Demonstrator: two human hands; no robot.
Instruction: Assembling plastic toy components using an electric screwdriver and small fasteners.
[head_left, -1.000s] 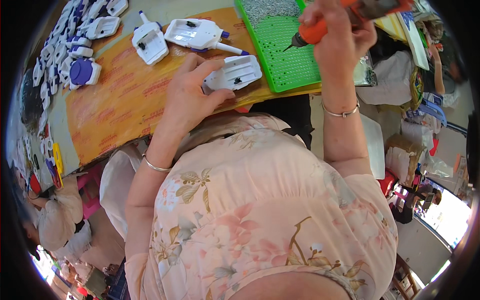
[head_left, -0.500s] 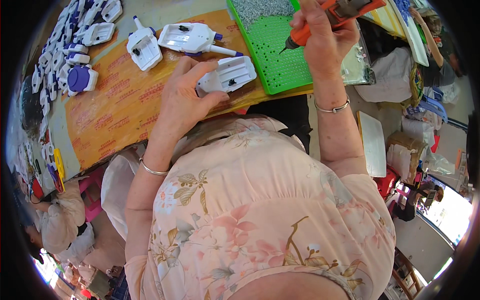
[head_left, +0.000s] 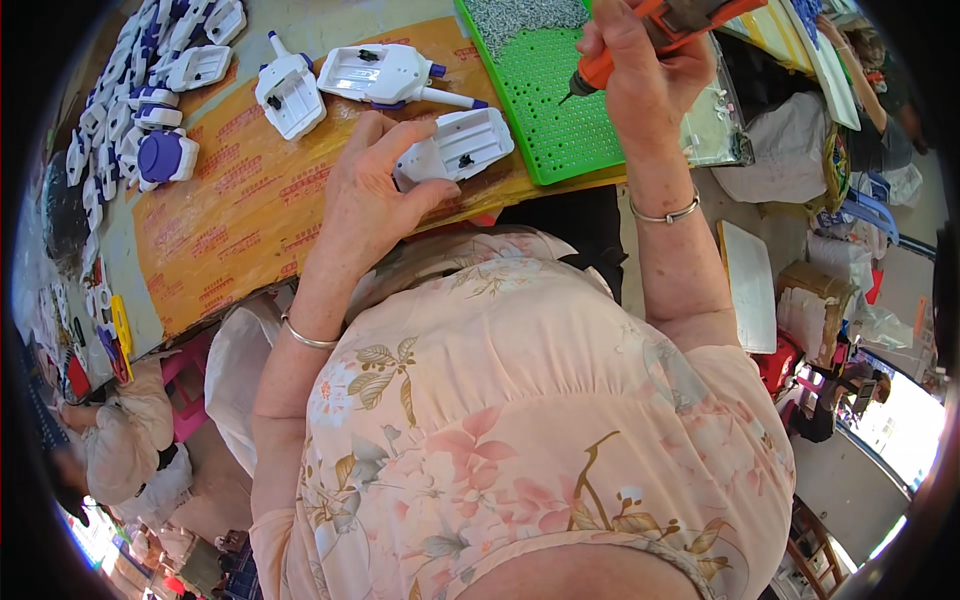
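Note:
My left hand [head_left: 368,195] grips a white plastic toy shell [head_left: 462,145] that lies on the brown-covered table [head_left: 230,230] near its front edge. My right hand [head_left: 640,70] is closed around an orange electric screwdriver [head_left: 640,40], whose dark tip hangs just above the green perforated tray [head_left: 545,110]. A heap of small grey screws [head_left: 520,18] fills the tray's far end. The screwdriver tip is apart from the shell, to its right.
Two more white toy shells [head_left: 290,95] [head_left: 385,72] lie farther back on the table. Several white and blue parts [head_left: 160,150] are lined up along the left. Another person [head_left: 130,440] sits at lower left. Boxes and bags [head_left: 815,300] stand on the floor at right.
The view has shifted slightly; my right hand with the screwdriver has stayed over the green tray, and my left hand keeps its hold on the white shell.

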